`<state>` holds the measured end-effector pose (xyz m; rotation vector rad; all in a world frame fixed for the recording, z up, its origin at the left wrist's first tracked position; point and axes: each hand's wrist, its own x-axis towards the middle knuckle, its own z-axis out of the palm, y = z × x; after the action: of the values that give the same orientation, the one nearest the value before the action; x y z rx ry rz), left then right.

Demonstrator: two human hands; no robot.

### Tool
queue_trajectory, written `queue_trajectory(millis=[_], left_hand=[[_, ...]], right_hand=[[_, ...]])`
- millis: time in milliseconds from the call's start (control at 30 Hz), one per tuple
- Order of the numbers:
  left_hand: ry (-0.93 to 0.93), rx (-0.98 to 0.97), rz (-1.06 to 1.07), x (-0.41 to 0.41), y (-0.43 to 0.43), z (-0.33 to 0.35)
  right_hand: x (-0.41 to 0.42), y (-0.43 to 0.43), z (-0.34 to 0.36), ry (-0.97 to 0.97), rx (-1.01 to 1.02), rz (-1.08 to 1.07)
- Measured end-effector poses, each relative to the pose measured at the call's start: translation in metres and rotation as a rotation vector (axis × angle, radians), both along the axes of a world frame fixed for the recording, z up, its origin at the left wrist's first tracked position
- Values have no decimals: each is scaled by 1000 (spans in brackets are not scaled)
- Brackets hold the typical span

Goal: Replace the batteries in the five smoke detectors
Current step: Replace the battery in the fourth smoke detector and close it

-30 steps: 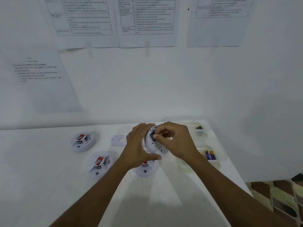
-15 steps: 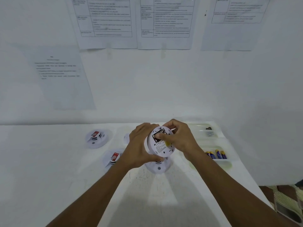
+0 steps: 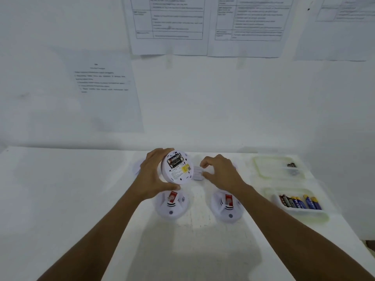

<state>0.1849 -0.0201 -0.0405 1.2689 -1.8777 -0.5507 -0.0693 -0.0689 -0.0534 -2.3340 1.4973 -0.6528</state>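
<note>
My left hand (image 3: 151, 177) grips a white round smoke detector (image 3: 178, 169) above the table, its back turned toward me. The battery bay is uncovered and shows black batteries (image 3: 175, 160) and a yellow sticker. My right hand (image 3: 220, 173) hovers just right of it, thumb and fingers pinching a small white battery cover (image 3: 197, 173). Two more detectors (image 3: 172, 205) (image 3: 228, 206) with red tags lie face up on the white table (image 3: 60, 199) below my hands. The edge of another detector (image 3: 136, 168) peeks out behind my left hand.
At the right, a clear tray (image 3: 269, 194) holds several blue and black batteries (image 3: 299, 201). Behind it a second clear tray (image 3: 263, 165) contains a few dark batteries (image 3: 292, 165). Printed sheets hang on the wall. The table's right edge runs close to the trays.
My right hand has come off the detector's back and moved right with the white cover, leaving the batteries exposed. The view has shifted left, bringing a second face-up detector into sight.
</note>
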Motion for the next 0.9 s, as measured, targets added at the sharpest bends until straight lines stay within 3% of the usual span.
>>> queue_trajectory(millis=[133, 267, 467, 533, 733, 833, 900], left_hand=[[2, -6, 13, 21, -4, -5], [29, -21, 11, 34, -7, -7], [38, -19, 8, 43, -14, -15], [48, -15, 9, 42, -15, -16], [67, 35, 7, 28, -15, -17], [74, 53, -19, 8, -13, -14], [81, 33, -48, -9, -12, -12]], right_hand=[[25, -20, -12, 293, 27, 114], [38, -33, -12, 304, 145, 135], [38, -33, -14, 367, -3, 140], [35, -28, -9, 205, -29, 49], [13, 3, 16, -556, 65, -189], [9, 23, 37, -789, 101, -168], [12, 35, 44, -823, 95, -117]])
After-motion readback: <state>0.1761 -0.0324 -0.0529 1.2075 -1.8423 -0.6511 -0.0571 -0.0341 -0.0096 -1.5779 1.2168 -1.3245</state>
